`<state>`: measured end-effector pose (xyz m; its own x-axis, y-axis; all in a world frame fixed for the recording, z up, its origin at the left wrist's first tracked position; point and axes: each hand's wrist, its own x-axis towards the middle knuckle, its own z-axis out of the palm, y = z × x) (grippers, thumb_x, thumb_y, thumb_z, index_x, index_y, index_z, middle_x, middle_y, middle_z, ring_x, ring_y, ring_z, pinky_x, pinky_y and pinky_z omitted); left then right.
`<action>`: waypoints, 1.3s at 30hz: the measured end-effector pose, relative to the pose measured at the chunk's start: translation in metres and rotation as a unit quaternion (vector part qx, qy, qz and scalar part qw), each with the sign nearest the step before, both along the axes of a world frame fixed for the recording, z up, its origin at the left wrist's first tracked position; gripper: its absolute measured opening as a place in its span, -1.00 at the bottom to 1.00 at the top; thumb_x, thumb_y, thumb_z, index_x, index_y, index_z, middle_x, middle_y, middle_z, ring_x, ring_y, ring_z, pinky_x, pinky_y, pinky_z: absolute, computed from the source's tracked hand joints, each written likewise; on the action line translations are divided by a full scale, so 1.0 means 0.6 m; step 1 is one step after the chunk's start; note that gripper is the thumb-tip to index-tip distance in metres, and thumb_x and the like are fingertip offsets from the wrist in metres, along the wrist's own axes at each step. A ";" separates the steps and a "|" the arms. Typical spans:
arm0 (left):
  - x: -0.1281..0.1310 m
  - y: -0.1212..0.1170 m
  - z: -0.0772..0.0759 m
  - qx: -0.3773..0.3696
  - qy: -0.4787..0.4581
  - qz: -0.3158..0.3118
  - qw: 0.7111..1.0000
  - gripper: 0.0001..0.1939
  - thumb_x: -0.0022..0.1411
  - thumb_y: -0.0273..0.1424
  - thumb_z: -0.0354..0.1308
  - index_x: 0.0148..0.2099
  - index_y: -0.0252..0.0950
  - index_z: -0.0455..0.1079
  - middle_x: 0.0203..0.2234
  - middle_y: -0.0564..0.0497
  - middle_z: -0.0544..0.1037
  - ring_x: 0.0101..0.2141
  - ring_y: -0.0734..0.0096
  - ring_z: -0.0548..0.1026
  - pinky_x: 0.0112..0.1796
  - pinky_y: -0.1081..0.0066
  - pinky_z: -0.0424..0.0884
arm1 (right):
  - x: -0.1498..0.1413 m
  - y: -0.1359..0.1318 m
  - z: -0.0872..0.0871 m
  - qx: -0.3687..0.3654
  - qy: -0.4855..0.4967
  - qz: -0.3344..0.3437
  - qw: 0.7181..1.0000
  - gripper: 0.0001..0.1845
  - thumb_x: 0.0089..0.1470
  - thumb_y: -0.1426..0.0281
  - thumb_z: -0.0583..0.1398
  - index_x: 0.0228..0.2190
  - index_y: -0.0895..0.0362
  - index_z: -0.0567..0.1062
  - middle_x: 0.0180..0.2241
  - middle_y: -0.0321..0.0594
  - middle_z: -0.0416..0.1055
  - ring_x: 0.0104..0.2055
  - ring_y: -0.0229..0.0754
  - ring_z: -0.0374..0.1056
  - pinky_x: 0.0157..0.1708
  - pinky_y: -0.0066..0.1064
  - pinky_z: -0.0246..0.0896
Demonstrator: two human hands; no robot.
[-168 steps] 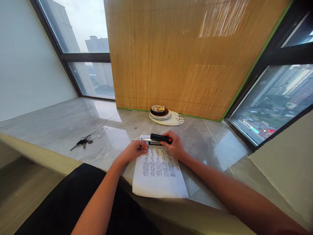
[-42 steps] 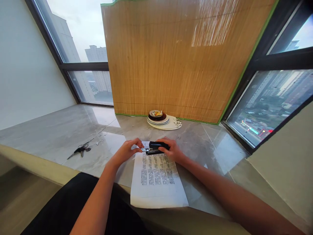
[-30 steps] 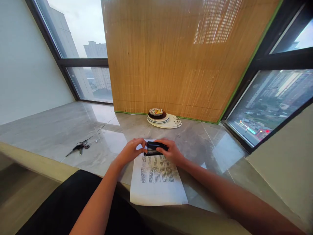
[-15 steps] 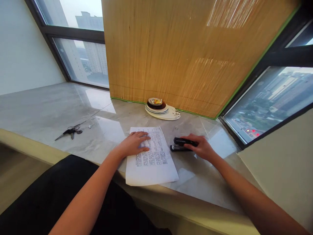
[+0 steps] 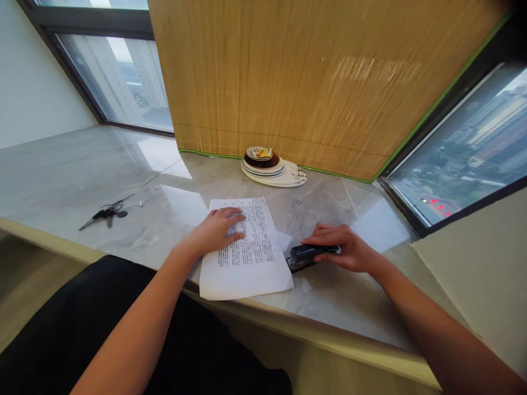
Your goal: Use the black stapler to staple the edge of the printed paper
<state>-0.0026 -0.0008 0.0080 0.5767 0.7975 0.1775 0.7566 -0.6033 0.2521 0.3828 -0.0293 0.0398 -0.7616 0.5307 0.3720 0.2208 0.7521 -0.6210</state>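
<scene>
A printed sheaf of paper lies on the grey marble sill in front of me. My left hand rests flat on its upper left part, fingers stretched out. To the right of the paper, my right hand grips a black stapler that sits on the sill, its nose touching the paper's right edge.
A stack of plates with a small dish on top stands at the back against a bamboo blind. A bunch of keys lies far left. The sill's front edge runs just below the paper. Windows flank the blind.
Both hands were at the paper's top edge with the stapler. My right hand has carried the stapler off to the right of the paper, and my left hand has settled flat on the page.
</scene>
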 end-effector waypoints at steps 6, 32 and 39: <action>0.005 -0.001 0.002 0.013 -0.010 0.001 1.000 -0.54 0.41 -0.16 0.17 0.27 -0.17 0.39 0.28 -0.18 0.40 0.27 -0.07 0.35 0.24 -0.11 0.25 | -0.029 -0.006 -0.018 -0.006 0.014 0.010 1.000 -0.54 0.22 0.27 0.36 0.13 0.02 0.56 -0.18 -0.11 0.64 -0.21 -0.12 0.45 -0.19 -0.26 0.36; 0.043 -0.046 0.035 -0.123 -0.044 -0.282 0.951 -0.48 0.42 -0.45 0.11 0.33 0.13 0.37 0.40 0.08 0.27 0.42 0.04 0.13 0.38 -0.26 -0.13 | -0.059 -0.025 -0.017 0.128 -0.047 -0.074 0.988 -0.43 0.29 0.54 0.19 0.24 -0.17 0.45 -0.10 -0.18 0.59 -0.16 -0.09 0.36 -0.19 -0.23 0.36; 0.044 -0.046 0.037 -0.127 -0.031 -0.282 0.951 -0.49 0.44 -0.42 0.10 0.35 0.10 0.35 0.42 0.06 0.24 0.44 0.03 0.09 0.38 -0.29 -0.18 | -0.061 -0.028 -0.022 0.152 -0.076 -0.078 0.982 -0.45 0.31 0.54 0.15 0.23 -0.13 0.46 -0.12 -0.15 0.56 -0.14 -0.08 0.36 -0.16 -0.21 0.35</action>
